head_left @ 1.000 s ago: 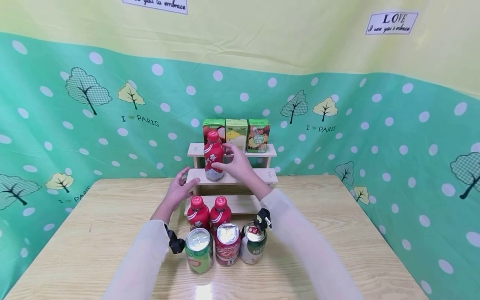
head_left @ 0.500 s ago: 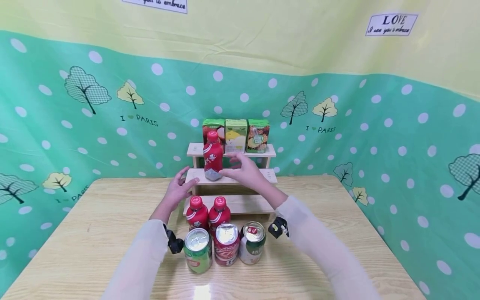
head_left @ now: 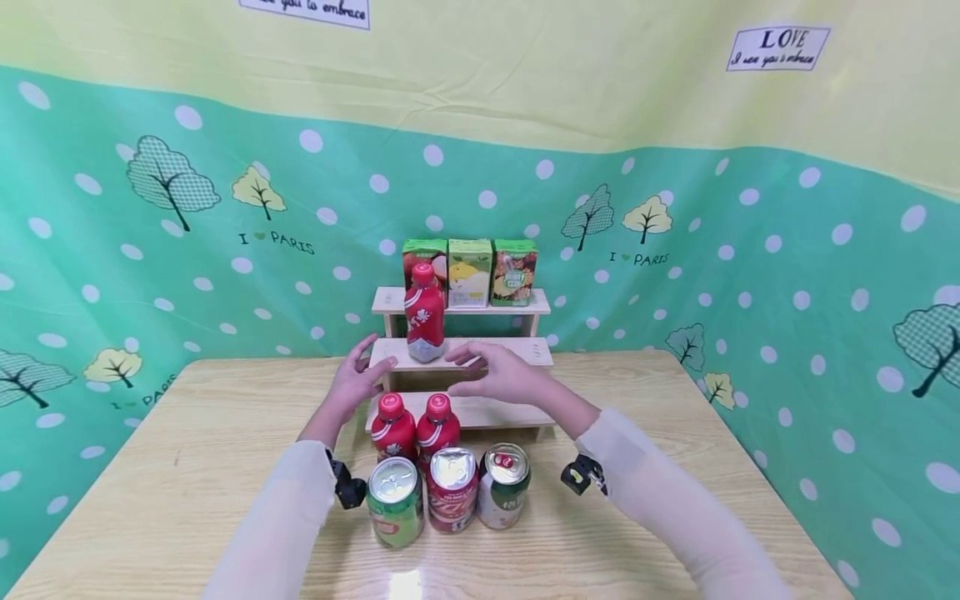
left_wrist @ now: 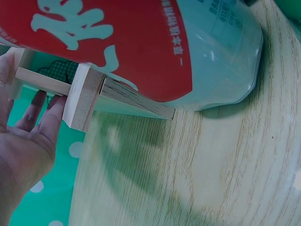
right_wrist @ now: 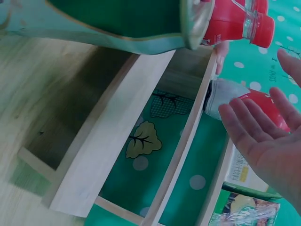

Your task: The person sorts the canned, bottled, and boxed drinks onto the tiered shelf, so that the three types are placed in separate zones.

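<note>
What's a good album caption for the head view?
Left hand at the rack, right hand near its red bottle, cartons above.

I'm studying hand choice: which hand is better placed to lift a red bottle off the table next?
Probably the right hand: open, empty and apparently close to the red bottles on the table. The left hand is at the left end of the middle shelf, apparently bracing it.

the bottles (head_left: 425,315) are red with white markings — the cloth (head_left: 510,171) yellow above, white-dotted green below.
</note>
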### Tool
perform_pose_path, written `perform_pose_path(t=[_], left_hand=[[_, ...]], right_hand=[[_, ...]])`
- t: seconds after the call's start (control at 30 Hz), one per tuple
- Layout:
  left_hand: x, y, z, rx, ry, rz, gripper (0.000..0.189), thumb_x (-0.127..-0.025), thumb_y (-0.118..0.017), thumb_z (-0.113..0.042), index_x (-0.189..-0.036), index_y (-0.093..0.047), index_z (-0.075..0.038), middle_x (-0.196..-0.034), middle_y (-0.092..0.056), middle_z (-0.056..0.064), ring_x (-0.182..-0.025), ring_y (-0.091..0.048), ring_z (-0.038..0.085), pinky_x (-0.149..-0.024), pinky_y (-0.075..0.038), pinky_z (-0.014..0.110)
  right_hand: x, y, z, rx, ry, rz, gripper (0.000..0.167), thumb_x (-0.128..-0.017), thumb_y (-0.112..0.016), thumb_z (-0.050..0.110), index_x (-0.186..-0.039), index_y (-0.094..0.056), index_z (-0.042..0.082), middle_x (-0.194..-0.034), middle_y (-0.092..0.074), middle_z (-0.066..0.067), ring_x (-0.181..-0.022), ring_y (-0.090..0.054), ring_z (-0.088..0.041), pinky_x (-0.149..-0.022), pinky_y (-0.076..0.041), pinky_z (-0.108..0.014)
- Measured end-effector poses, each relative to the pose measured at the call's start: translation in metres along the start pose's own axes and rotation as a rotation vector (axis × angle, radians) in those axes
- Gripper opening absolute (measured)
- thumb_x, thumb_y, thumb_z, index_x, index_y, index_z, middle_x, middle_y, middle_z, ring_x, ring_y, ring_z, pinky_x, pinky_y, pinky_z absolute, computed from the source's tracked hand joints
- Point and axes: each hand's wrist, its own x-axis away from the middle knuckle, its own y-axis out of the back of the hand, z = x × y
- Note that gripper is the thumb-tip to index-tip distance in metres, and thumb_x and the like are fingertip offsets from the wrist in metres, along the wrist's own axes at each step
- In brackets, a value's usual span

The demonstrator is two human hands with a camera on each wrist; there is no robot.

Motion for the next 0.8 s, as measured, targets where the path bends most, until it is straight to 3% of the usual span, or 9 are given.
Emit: perform_pose_path(t=[0.2,0.8], left_hand=[[0.003,-0.001,0.000,-0.023,-0.006,-0.017,0.082,-0.085,-0.064,-0.045,-0.150,-0.015,-0.031,-0.155,-0.015,0.021,-0.137,-0.031,0.041,-0.104,-0.041,0.051],[0.000,-0.002,0.001,-0.026,-0.012,-0.018,0.082,-0.085,-0.064,-0.046,-0.150,-0.015,-0.032,-0.155,-0.014,0.021,-0.138,-0.028,0.041,-0.104,-0.040,0.052]], right_hand=[[0.009,-0.008,-0.006,0.022,-0.020,0.062,0.047,-0.079,-0.075,0.032,-0.122,-0.058,0.021,-0.120,-0.061,0.000,-0.113,-0.058,-0.024,-0.091,-0.053,-0.032],[0.016,-0.049,-0.020,-0.024,-0.058,0.134,0.063,-0.079,-0.073,0.042,-0.131,-0.046,0.019,-0.123,-0.055,-0.001,-0.113,-0.056,-0.019,-0.090,-0.053,-0.031]])
